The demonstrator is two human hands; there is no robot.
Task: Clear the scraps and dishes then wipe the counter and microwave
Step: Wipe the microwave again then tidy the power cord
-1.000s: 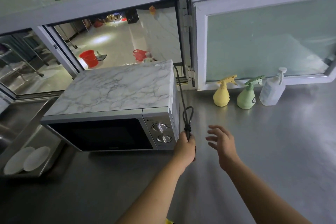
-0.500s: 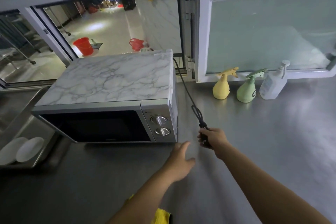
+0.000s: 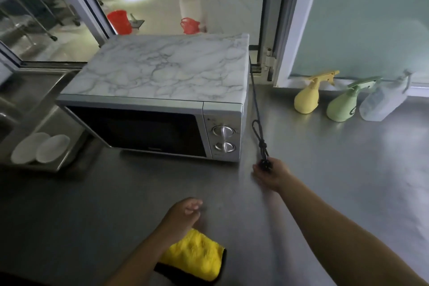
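- Two white plates (image 3: pixel 40 148) lie in a steel tray (image 3: pixel 58 165) at far left.
- The microwave (image 3: pixel 162 104) stands on the steel counter (image 3: pixel 348 181).
- The left hand (image 3: pixel 183 216) hovers with loosely curled fingers, holding nothing, just above a yellow cloth (image 3: pixel 195 258).
- The right hand (image 3: pixel 271 173) grips the plug end of the black power cord (image 3: pixel 256 109) beside the microwave.
- A yellow spray bottle (image 3: pixel 306 97), a green one (image 3: pixel 342 105) and a clear bottle (image 3: pixel 383 102) stand by the window.

Dim, window-lit, blurred, wide-angle edges
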